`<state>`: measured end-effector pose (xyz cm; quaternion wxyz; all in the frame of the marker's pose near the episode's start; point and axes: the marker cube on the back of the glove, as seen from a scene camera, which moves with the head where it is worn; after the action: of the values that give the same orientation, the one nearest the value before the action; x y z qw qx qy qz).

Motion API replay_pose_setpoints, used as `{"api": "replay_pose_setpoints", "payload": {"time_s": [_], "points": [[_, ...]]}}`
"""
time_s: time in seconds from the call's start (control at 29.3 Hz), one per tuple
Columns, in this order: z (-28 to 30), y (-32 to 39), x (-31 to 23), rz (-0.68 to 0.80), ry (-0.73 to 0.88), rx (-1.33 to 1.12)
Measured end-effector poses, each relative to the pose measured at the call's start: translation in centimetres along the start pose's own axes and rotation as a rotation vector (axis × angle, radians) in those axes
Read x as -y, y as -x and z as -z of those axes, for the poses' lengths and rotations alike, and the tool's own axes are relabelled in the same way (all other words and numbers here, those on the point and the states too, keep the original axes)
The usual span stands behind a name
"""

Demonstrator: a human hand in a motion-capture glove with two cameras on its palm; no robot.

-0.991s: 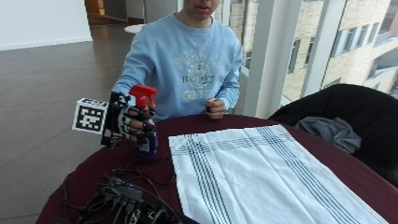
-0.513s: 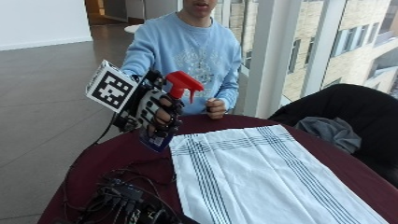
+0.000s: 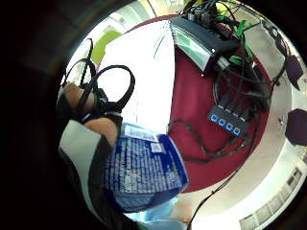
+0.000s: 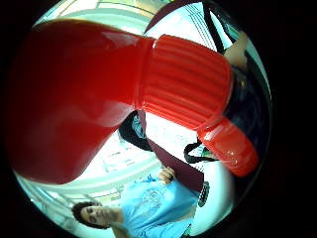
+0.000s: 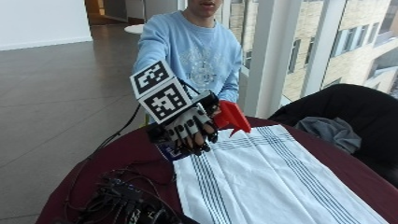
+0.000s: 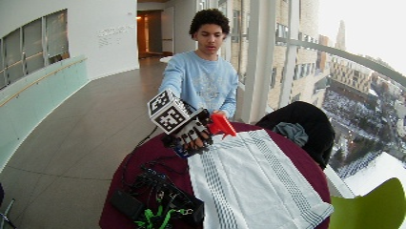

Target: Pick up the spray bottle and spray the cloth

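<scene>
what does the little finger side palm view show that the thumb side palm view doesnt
Only the little finger side view shows the bottle's blue label, the black box and the small hub with blue ports among cables. Only the thumb side view shows the red spray head close up and the person's blue sweater. Both show the white cloth on the dark red table.
</scene>
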<state>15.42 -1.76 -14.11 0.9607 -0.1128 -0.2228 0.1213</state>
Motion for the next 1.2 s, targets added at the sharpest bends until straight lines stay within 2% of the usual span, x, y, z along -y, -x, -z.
{"api": "replay_pose_setpoints", "payload": {"time_s": [0.34, 1.2], "points": [[-0.7, 1.6, 1.6, -0.090, 0.071, -0.124], [-0.7, 1.3, 0.6, -0.071, 0.080, -0.122]]}}
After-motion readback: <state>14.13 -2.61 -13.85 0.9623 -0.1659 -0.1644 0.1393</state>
